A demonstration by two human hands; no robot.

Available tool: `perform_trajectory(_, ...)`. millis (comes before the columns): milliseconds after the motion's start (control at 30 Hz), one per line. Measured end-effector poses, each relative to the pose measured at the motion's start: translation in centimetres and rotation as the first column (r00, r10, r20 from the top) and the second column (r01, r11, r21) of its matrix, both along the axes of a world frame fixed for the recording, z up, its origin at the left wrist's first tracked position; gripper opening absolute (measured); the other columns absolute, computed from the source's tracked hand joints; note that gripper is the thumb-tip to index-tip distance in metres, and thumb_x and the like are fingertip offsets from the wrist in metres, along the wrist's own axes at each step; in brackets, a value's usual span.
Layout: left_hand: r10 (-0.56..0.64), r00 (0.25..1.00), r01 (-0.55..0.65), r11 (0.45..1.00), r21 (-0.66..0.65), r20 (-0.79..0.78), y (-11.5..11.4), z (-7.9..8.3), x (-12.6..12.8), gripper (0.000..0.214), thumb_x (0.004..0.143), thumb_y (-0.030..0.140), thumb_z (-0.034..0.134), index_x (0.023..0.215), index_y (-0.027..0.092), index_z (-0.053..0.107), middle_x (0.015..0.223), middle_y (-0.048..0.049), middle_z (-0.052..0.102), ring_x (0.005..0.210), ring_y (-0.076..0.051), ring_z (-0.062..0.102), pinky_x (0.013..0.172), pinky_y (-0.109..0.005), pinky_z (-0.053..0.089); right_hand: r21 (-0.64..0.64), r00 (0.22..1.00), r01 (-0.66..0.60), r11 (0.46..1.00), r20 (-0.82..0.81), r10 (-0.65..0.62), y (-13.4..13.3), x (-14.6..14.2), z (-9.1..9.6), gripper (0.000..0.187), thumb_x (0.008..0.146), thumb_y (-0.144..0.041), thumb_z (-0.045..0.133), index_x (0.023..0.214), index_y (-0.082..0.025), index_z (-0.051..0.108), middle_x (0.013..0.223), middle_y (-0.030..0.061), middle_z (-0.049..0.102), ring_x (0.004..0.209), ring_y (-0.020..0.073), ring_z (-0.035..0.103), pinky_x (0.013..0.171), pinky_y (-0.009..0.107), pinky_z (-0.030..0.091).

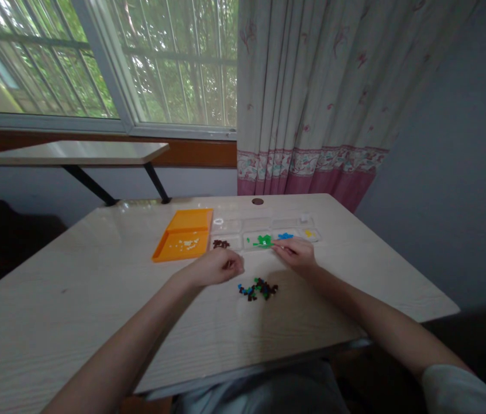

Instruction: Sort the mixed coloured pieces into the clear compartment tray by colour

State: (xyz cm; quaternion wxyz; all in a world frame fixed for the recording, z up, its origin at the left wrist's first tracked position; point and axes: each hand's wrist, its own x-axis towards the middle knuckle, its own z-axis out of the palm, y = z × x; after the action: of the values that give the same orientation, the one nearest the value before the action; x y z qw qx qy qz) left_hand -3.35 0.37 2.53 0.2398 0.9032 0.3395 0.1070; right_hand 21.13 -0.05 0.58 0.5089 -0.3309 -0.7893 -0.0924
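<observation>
A small heap of mixed dark, green and blue beads [258,288] lies on the pale wooden table [96,299]. Behind it stands a clear compartment box [264,231] holding brown beads [220,244], green beads [262,241], blue beads [285,236] and yellow beads [309,233] in separate cells. My left hand [217,267] rests on the table just left of the heap, fingers curled in; what they hold is hidden. My right hand [297,253] reaches to the box's front edge by the green cell, fingertips pinched together.
An orange tray [185,240] with a few white bits lies left of the box. A cable hole [257,201] sits at the table's far edge. Behind are a window, a flowered curtain [312,98] and a wall shelf [74,152].
</observation>
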Motion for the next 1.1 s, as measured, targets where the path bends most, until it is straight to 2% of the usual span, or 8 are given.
perform_trajectory(167,-0.037,0.999,0.034,0.985,-0.171,-0.015,0.0,-0.3,-0.4,0.015,0.073,0.026,0.054,0.076,0.014,0.062,0.062,0.0009,0.055,0.055,-0.008,0.046,0.050,-0.016,0.032,0.011,1.000,-0.003,1.000,0.029,0.003,0.2,0.4,0.2,0.017,0.080,-0.028,0.055,0.079,-0.018,0.069,0.067,0.0018,0.069,0.047,0.0077,0.053,0.050,0.021,0.040)
perform_trajectory(433,-0.094,0.995,0.083,0.972,-0.218,-0.041,-0.1,0.1,-0.4,0.019,0.070,0.022,0.057,0.087,0.014,0.063,0.064,0.0020,0.054,0.055,-0.007,0.046,0.051,-0.016,0.034,0.023,0.996,0.007,1.000,0.084,-0.009,0.8,0.7,-0.3,0.018,0.081,-0.027,0.054,0.081,-0.018,0.069,0.073,0.0023,0.070,0.055,0.0099,0.060,0.054,0.021,0.042)
perform_trajectory(633,-0.142,0.990,0.135,0.969,-0.208,-0.018,-0.1,-0.2,-0.3,0.019,0.069,0.022,0.059,0.086,0.015,0.065,0.070,0.0002,0.056,0.057,-0.007,0.047,0.053,-0.016,0.035,-0.155,0.987,0.108,0.982,0.132,-0.088,1.9,0.9,-1.0,0.021,0.083,-0.030,0.050,0.087,-0.021,0.069,0.081,0.0025,0.070,0.069,0.0127,0.064,0.066,0.022,0.046)
perform_trajectory(767,-0.162,0.987,0.157,0.969,-0.190,-0.011,0.0,-0.5,-0.3,0.016,0.071,0.022,0.058,0.083,0.016,0.066,0.070,0.0001,0.057,0.058,-0.008,0.048,0.054,-0.016,0.035,-0.306,0.972,0.199,0.931,0.181,-0.148,2.6,0.9,-1.3,0.023,0.084,-0.032,0.048,0.094,-0.024,0.067,0.092,0.0004,0.069,0.082,0.0147,0.064,0.076,0.025,0.047)
perform_trajectory(867,-0.164,0.986,0.160,0.969,-0.189,-0.003,0.1,-0.7,-0.2,0.014,0.072,0.021,0.057,0.082,0.015,0.065,0.069,-0.0001,0.057,0.058,-0.008,0.048,0.053,-0.016,0.034,-0.369,0.960,0.248,0.896,0.214,-0.178,2.9,0.9,-1.4,0.026,0.085,-0.033,0.045,0.101,-0.026,0.064,0.098,-0.0004,0.067,0.086,0.0158,0.063,0.076,0.026,0.048)
perform_trajectory(967,-0.108,0.994,0.110,0.983,-0.145,0.022,0.1,-0.6,0.1,0.013,0.074,0.019,0.054,0.081,0.014,0.064,0.071,-0.0017,0.059,0.061,-0.009,0.049,0.055,-0.017,0.035,-0.380,0.956,0.272,0.884,0.214,-0.202,2.6,0.9,-1.2,0.027,0.085,-0.031,0.044,0.104,-0.026,0.063,0.097,0.0007,0.067,0.079,0.0152,0.064,0.069,0.024,0.048)
perform_trajectory(1100,0.010,0.991,-0.009,1.000,-0.005,0.137,-0.1,-0.2,0.8,0.016,0.078,0.022,0.051,0.083,0.014,0.064,0.075,-0.0035,0.061,0.066,-0.011,0.050,0.060,-0.020,0.037,-0.343,0.964,0.222,0.913,0.216,-0.154,1.5,0.2,-0.8,0.024,0.082,-0.029,0.047,0.095,-0.022,0.067,0.073,0.0004,0.070,0.054,0.0109,0.060,0.054,0.020,0.044)
